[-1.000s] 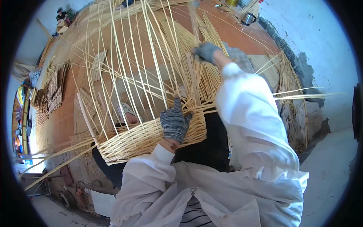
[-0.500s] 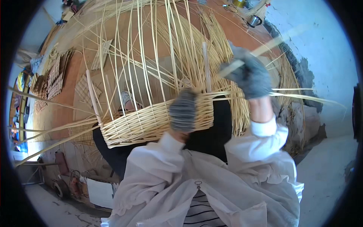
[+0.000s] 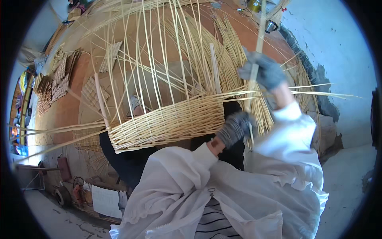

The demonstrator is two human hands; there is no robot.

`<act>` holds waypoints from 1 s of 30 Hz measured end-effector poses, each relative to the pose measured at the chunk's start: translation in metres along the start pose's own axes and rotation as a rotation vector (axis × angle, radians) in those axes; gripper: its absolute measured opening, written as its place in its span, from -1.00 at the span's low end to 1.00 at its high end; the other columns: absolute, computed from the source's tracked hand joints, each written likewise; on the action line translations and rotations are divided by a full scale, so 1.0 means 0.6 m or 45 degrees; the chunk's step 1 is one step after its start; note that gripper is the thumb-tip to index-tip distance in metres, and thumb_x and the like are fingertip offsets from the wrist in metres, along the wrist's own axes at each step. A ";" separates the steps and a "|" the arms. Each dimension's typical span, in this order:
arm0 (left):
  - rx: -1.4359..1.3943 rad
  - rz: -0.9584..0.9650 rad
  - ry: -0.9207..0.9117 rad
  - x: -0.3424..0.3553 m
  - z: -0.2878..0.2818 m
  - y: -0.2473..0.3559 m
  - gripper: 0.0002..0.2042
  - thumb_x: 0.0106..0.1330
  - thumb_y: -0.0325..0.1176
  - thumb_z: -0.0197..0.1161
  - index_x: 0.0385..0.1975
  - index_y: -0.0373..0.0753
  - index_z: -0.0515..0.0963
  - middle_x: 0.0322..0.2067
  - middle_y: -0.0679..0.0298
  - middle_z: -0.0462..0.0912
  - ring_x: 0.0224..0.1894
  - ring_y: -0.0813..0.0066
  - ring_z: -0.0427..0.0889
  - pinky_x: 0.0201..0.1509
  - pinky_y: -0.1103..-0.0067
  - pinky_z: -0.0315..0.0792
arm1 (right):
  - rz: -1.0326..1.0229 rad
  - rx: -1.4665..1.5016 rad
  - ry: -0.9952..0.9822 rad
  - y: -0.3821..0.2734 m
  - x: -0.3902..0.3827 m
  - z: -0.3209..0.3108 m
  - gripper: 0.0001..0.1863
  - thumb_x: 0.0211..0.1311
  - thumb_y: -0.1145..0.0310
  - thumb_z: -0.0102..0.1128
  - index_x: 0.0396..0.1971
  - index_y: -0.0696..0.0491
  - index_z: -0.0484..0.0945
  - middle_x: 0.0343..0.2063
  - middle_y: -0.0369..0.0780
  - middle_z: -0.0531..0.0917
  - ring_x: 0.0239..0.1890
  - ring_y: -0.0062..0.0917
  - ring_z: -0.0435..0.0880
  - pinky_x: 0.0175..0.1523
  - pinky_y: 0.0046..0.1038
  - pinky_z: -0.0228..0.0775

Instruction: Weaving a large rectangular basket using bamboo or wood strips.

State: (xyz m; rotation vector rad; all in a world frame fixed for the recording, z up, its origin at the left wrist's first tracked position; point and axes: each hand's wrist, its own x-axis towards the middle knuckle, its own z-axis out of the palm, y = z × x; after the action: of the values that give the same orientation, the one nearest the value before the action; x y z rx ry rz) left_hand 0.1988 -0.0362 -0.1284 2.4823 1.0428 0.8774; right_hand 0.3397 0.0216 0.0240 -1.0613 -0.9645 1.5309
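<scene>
A partly woven wicker basket side (image 3: 171, 123), pale and tightly woven below with long upright stakes (image 3: 162, 51) above, rests across my lap. My right hand (image 3: 264, 71), in a grey glove, is closed round a pale willow rod (image 3: 260, 36) just right of the weave. The rod stands nearly upright, its top running past the far edge of the view. My left hand (image 3: 236, 129), also gloved in grey, is closed at the rod's lower part, off the basket's right end; motion blurs its fingertips. Two thicker wooden posts (image 3: 215, 68) mark the basket's ends.
Loose rods (image 3: 305, 92) jut out from the basket's right end, others (image 3: 59, 129) from its left. Bundled willow rods (image 3: 230, 44) lie on the floor beyond. Woven mats (image 3: 61, 79) lie far left; a metal mug (image 3: 271, 26) stands near the white wall (image 3: 334, 47).
My left hand has left the basket's front and moved right to the rod's lower part. The rod in my right hand has swung from slanting to nearly upright.
</scene>
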 end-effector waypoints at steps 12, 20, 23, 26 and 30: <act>-0.436 -0.597 0.364 -0.139 -0.158 -0.003 -0.80 0.15 -0.53 -0.04 -0.23 -0.26 0.44 -0.51 0.19 0.53 -0.52 0.34 0.50 -0.41 0.54 0.39 | -0.560 0.112 0.062 0.235 -0.218 0.019 -0.72 0.10 0.28 0.08 -0.37 0.23 0.45 -0.27 -0.04 0.51 -0.23 -0.38 0.52 -0.16 -0.43 0.45; 0.316 -0.287 -0.225 -0.224 -0.110 0.023 -0.82 0.18 -0.44 -0.03 -0.24 -0.28 0.43 -0.39 0.17 0.50 -0.34 0.33 0.48 -0.23 0.58 0.37 | -0.314 -0.754 0.047 0.221 -0.263 -0.168 -0.72 0.11 0.35 0.04 -0.17 0.11 0.44 -0.40 -0.23 0.57 -0.42 -0.59 0.54 -0.26 -0.58 0.38; -0.867 -0.879 0.418 -0.216 -0.112 -0.104 -0.78 0.23 -0.34 -0.02 -0.21 -0.31 0.39 -0.33 0.24 0.48 -0.29 0.46 0.42 -0.15 0.64 0.29 | -0.136 0.005 0.867 0.328 -0.320 -0.384 -0.80 0.08 0.44 0.03 -0.26 0.10 0.48 -0.48 -0.28 0.58 -0.42 -0.57 0.54 -0.29 -0.59 0.37; -0.334 -0.698 0.241 -0.002 -0.113 0.008 -0.70 0.22 -0.34 0.02 -0.10 -0.34 0.36 -0.31 0.26 0.49 -0.46 0.56 0.35 -0.34 0.65 0.30 | 0.544 -1.506 1.130 0.498 -0.471 -0.557 -0.73 0.05 0.24 0.01 -0.29 0.06 0.50 -0.39 -0.17 0.60 -0.36 -0.34 0.57 -0.26 -0.45 0.39; -0.142 -1.033 -0.005 0.074 -0.088 -0.087 -0.71 0.18 -0.41 0.05 -0.08 -0.29 0.38 -0.51 0.37 0.55 -0.71 0.72 0.21 -0.67 0.75 0.15 | 0.739 -1.250 -0.173 0.670 -0.496 -0.514 -0.74 0.05 0.22 -0.03 -0.34 0.05 0.52 -0.51 -0.22 0.61 -0.57 -0.45 0.57 -0.45 -0.49 0.41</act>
State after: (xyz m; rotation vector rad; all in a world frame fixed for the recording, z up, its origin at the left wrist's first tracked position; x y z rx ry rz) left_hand 0.1609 0.0342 -0.0951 1.6992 1.7396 0.6284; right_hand 0.5557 -0.3243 -0.3997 -2.0792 -1.6800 1.5895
